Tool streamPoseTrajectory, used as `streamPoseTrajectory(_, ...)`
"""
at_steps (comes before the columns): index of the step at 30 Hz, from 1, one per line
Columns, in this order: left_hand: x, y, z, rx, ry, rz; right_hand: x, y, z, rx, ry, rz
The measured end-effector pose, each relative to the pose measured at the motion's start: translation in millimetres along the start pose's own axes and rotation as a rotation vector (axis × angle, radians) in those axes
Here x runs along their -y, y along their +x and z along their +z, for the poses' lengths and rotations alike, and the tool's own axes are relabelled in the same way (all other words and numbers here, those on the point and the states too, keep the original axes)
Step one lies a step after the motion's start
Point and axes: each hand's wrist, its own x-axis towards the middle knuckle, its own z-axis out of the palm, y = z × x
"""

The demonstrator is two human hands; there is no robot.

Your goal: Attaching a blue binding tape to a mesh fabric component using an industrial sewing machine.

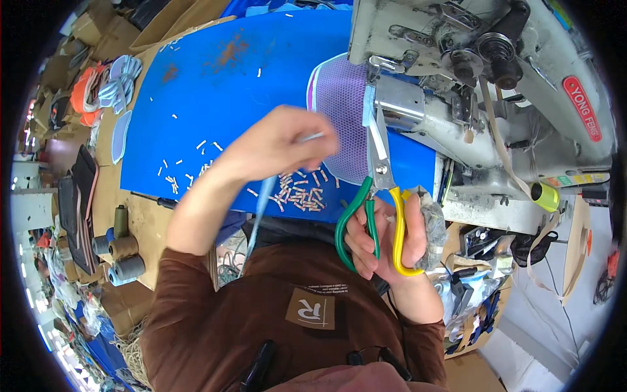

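My right hand (392, 242) grips scissors (382, 168) with one green and one yellow handle. Their blades point up beside a short pale blue strip (369, 106) at the sewing machine's (401, 101) needle area. A lilac mesh piece (343, 121) with pale blue and purple edging lies against the machine arm. Over the blue table, my left hand (287, 140) is blurred, its fingers closed on pale blue binding tape (263, 199). The tape hangs down toward my lap, and a pale end shows between the fingers. Fingertip details are smeared.
Many small light-coloured snippets (300, 193) are piled on the blue tabletop (189, 98). Thread spools (124, 248) stand at the left edge, near bundled blue straps (121, 81). A yellow-green roll (545, 196) sits by the machine, right. A crumpled grey object (431, 228) is beside my right hand.
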Motion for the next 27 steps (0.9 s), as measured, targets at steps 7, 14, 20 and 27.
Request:
streamPoseTrajectory(7, 12, -149, -65, 0.346, 1.07, -0.569, 10, 1, -6, -0.019, -0.162, 0.039)
streamPoseTrajectory(14, -31, -35, -8, -0.461, 0.551, 0.232, 5, -1, -8, -0.033, -0.256, -0.038)
streamPoseTrajectory(20, -20, 28, 38, -0.435, 0.42, 0.384, -1, -1, 7, -0.198, -0.368, -0.042)
streamPoseTrajectory(27, -18, 31, 33, -0.385, 0.581, 0.405, 0, 2, 9, -0.288, -0.5, -0.076)
